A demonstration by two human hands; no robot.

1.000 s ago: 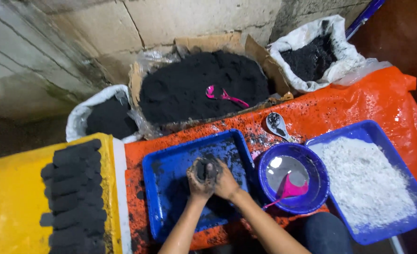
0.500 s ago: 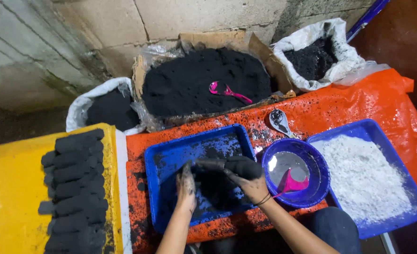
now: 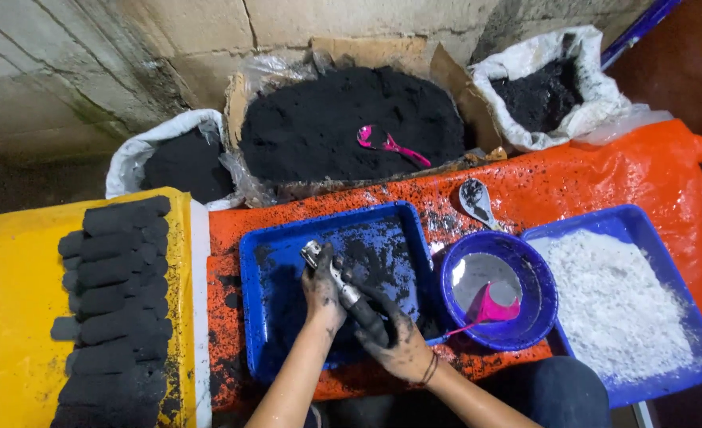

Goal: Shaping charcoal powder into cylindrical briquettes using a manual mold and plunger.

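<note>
Metal tube (image 3: 336,277) is gripped by both hands, left (image 3: 323,292) and right (image 3: 394,337), over blue tray (image 3: 267,261).

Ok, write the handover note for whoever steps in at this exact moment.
Left hand: gripping the upper part of the metal tube tool, over the blue tray.
Right hand: wrapped around the tool's lower, black-coated end. Both hands are smeared with black paste.
Things: the tool lies slanted above the tray, its metal tip pointing up and left. Purple bowl with a pink scoop sits to the right, then a blue tray of white powder.
Done: rows of black cylinders lie on the yellow surface.
Left: black powder fills the cardboard box behind.
</note>
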